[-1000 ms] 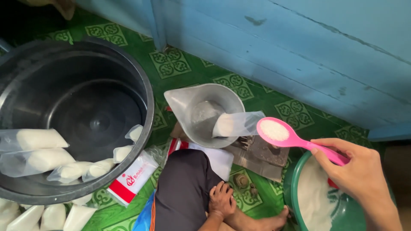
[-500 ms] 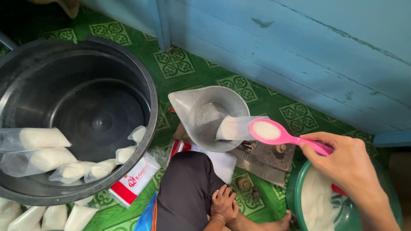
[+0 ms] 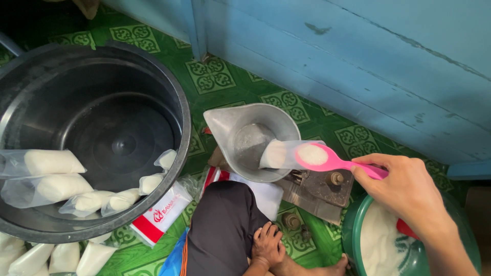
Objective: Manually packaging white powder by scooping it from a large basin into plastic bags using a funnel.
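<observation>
Right hand (image 3: 409,191): grip closed on the handle of a pink spoon (image 3: 327,159), fingers wrapped near the handle's end. The spoon bowl carries a heap of white granules and sits at the mouth of a small clear plastic bag (image 3: 284,153). The bag lies in the metal scale pan (image 3: 245,133), already part filled with white granules, its open end turned toward the spoon.

Left hand (image 3: 268,245): rests low against the person's leg, near the dark shorts (image 3: 222,230), fingers loosely curled with nothing between them; grip empty.

Surroundings: a green bowl (image 3: 353,230) of the same white granules stands just below the right hand. The scale's metal base (image 3: 322,186) lies under and beside the pan. A large black tub (image 3: 102,128) to the left holds several filled bags (image 3: 51,163) draped over its near rim; more filled bags (image 3: 61,258) lie on the green patterned floor mat (image 3: 215,76) outside it. A red-and-white packet (image 3: 161,217) lies against the tub. A blue wooden wall (image 3: 358,61) stands behind.

Assessment: the step in hand appears to be topping up the bag on the pan by the spoonful. The next move calls for tipping the spoon squarely inside the bag mouth; the mouth is limp and unsupported, so spillage into the pan is the likely fault.
</observation>
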